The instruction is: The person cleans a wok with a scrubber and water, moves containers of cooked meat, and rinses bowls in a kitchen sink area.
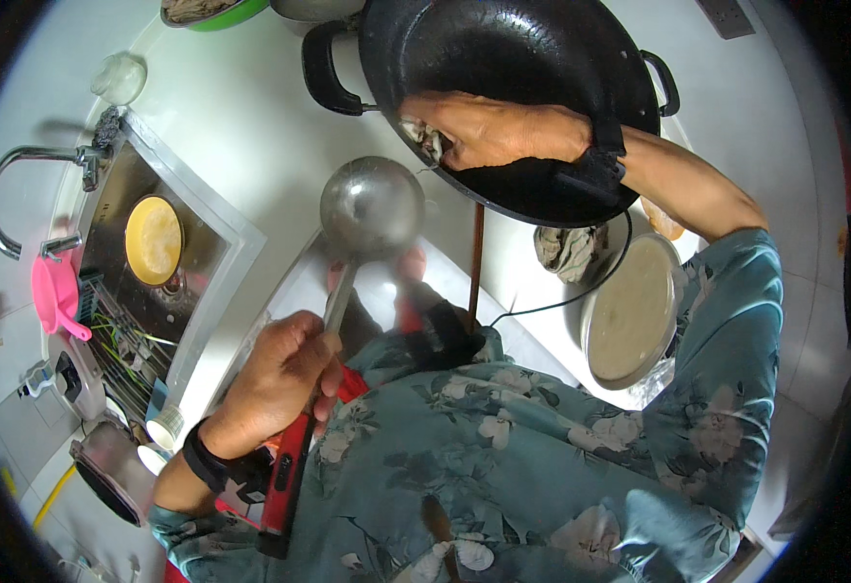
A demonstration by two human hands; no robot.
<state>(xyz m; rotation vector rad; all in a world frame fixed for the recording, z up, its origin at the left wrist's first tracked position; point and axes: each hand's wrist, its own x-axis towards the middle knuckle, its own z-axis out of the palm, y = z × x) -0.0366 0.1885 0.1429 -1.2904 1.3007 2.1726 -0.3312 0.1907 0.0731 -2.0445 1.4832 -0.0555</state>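
Note:
In my left hand (279, 379), fingers curled round the handle, is a metal ladle (372, 208). Its round bowl hangs over the gap between the counters, left of and below the wok. A red and black bar (284, 477) continues in line with the handle below my fist. Across the large black wok (520, 51) reaches my right hand (502, 131), pressing a wadded pale cloth (424, 138) to the inner wall near the left rim. My right fingertips are partly hidden. Both wrists wear black straps.
At left, a sink (206, 284) contains a yellow bowl (154, 240). Beside the faucet (39, 153) hangs a pink dipper (56, 295). Right of me stand a basin of pale liquid (631, 313), a crumpled striped cloth (571, 251) and a dark cable (553, 307).

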